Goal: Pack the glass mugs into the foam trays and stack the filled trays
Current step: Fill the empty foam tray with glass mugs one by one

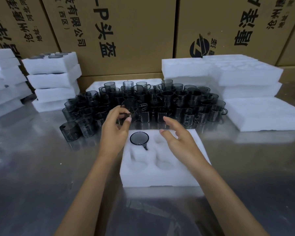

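A white foam tray (160,178) lies on the steel table in front of me. One smoky glass mug (139,138) sits in its far left pocket; the other pockets hold nothing. My left hand (115,128) is raised above the tray's far left corner and pinches a tilted glass mug (129,106) by its handle. Open and holding nothing, my right hand (175,135) hovers over the tray's far right pocket. Beyond the tray, several dark glass mugs (160,101) crowd the table.
Filled foam trays (53,79) are stacked at the far left, with more foam (2,82) at the left edge. Unfilled foam trays (228,74) are piled at the far right, one flat sheet (262,114) nearer. Cardboard boxes (126,31) form the back wall.
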{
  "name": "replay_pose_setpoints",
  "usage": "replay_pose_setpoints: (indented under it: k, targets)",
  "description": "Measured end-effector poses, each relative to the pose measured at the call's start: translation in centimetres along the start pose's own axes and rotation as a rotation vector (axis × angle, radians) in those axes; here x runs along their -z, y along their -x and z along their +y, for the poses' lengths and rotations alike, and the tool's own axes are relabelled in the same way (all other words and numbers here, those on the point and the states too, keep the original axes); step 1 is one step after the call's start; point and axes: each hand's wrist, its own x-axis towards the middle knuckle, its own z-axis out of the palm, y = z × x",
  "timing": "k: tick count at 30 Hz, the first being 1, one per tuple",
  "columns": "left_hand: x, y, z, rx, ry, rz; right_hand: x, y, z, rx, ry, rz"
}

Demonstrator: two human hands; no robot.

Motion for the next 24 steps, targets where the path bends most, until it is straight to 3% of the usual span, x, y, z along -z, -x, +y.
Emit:
replay_pose_setpoints:
  k: [5,8,18,24]
  targets:
    - [-1.4,1.7,4.1,-0.191,-0.066,-0.115,0.9,0.1,-0.9,0.049,-0.355,0.162]
    - [-2.3,2.8,5.2,-0.293,-0.125,-0.15,1.2,0.3,-1.3,0.028,-0.434,0.173]
    - [-2.5,4.3,5.1,-0.318,-0.221,-0.168,3.0,0.4,-1.5,0.036,-0.261,0.037]
    - [-2.4,4.6,4.8,-0.315,-0.249,-0.223,2.4,0.2,-1.0,0.067,-0.169,0.1]
